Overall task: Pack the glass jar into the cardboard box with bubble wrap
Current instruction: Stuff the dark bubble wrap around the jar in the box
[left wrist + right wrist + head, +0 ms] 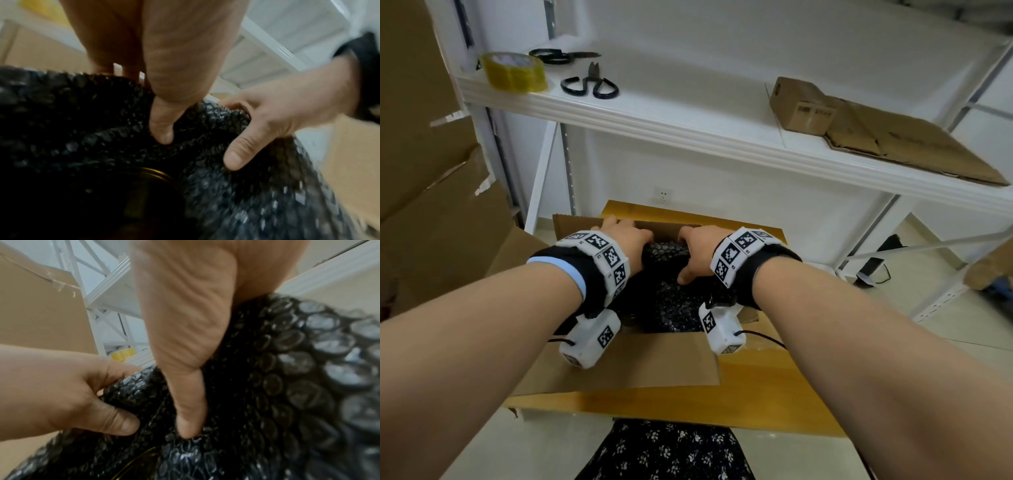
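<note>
1. A glass jar [152,177], only a gold rim of it showing in the left wrist view, sits under a bundle of black bubble wrap [671,301]; most of the jar is hidden.
2. The bubble wrap and jar lie inside an open cardboard box [626,363], its flaps folded outward.
3. The left hand [626,240] grips the far left part of the wrap, fingers curled over it and thumb pressed into the bubbles.
4. The right hand [697,253] grips the wrap just beside it, fingers hooked over the top edge and thumb pressing the near side.
5. The box rests on a yellow-brown board [756,404] on the floor.
6. Above is a white shelf [688,113] holding a roll of yellow tape [515,72], two pairs of black scissors [590,84] and flattened cardboard [887,137].
7. Large cardboard boxes [431,192] stand to the left.
</note>
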Available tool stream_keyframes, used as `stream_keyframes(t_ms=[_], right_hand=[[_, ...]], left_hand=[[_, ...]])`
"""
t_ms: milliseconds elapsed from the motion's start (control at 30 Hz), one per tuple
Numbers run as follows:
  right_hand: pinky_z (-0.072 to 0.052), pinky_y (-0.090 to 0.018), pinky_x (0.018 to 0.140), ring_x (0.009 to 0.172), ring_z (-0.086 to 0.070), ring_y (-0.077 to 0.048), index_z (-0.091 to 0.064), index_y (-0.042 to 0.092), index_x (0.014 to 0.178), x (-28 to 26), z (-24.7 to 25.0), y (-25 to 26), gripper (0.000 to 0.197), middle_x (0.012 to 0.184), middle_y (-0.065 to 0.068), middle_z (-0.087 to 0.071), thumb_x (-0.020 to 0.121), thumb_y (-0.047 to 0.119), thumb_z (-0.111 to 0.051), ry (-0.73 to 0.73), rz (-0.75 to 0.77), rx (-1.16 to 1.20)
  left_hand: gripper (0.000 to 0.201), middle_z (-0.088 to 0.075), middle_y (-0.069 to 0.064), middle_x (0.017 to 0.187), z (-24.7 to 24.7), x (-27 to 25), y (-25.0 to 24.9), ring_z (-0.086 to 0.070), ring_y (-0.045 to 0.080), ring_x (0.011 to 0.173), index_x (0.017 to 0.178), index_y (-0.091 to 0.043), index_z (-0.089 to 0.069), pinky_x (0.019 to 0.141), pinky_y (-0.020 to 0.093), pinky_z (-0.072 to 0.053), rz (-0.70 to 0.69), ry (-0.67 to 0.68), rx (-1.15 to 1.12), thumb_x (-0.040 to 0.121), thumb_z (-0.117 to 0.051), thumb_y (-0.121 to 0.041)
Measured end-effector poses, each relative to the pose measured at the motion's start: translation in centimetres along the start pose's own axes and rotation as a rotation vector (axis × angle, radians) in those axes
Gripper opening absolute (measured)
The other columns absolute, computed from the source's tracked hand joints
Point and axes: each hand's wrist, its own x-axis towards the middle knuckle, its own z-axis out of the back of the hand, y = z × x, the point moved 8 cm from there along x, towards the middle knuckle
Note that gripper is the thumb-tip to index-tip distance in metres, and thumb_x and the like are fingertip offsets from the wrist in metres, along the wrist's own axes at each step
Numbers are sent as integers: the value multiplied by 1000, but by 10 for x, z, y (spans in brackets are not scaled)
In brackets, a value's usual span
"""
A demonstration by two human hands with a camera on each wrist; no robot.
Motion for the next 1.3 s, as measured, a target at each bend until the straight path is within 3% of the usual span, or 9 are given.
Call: stream_keyframes(t_ms=[233,467,567,633,767,900,967,1167,1300], right_hand=[[-51,-35,84,95,-60,-19,-55,24,115,-12,26,-9,74,103,4,-62,65,76,-69,-109,-20,329],[-41,-43,100,120,-56,-34,-56,1,131,-28,42,-57,107,137,-21,-55,81,87,-18,-176,-301,486],[-42,-35,84,102,-60,-34,-63,-3,113,-41,52,-64,57,118,-21,-63,107,37,-23,-204,-354,359],[-45,-33,74,86,-59,-32,-62,-2,93,-41,63,-67,34,97,-15,-65,103,11,-32,-304,-321,278],[-41,-30,57,59,-54,-26,-51,8,60,-48,90,-63,56,61,-4,-55,98,43,-30,-527,-270,350],[-54,-41,85,85,-70,-29,-74,7,98,-43,86,-35,101,97,-8,-74,72,93,-27,-261,-165,397],[-49,-43,94,105,-64,-29,-63,12,122,-44,72,-25,105,120,-2,-65,64,97,-37,-24,-138,356],[-51,-39,86,100,-62,-24,-57,8,122,-49,36,0,79,112,-4,-65,70,65,-76,156,-126,235],[-52,-41,98,117,-59,-31,-53,3,134,-37,16,10,48,132,-13,-59,91,23,-63,55,-146,234]], left_hand=[[34,-64,10,113,-12,0,15,-62,29,103,126,-17,-51,87,36,-50,88,50,-286,91,-51,-15],[48,-58,10,130,-18,4,32,-58,30,115,140,-18,-43,98,37,-48,159,45,-337,93,-50,-12],[48,-54,11,134,-19,6,33,-56,31,119,141,-15,-41,101,38,-46,180,71,-329,94,-48,-11],[49,-56,11,133,-20,6,35,-57,31,116,141,-16,-42,99,39,-47,195,71,-337,93,-47,-11],[52,-57,11,131,-22,4,34,-58,32,114,141,-17,-42,98,42,-48,210,103,-333,90,-52,-14],[49,-59,10,128,-23,5,37,-59,32,112,137,-17,-46,98,44,-48,235,116,-330,88,-53,-16],[49,-58,11,129,-22,2,37,-59,32,113,136,-13,-48,98,41,-48,244,104,-320,88,-53,-13],[34,-59,17,127,-22,4,39,-56,32,118,127,-1,-56,94,34,-44,279,19,-389,96,-44,-7],[33,-60,17,125,-21,1,43,-57,32,116,125,-1,-57,92,34,-45,282,27,-391,96,-43,-8]])
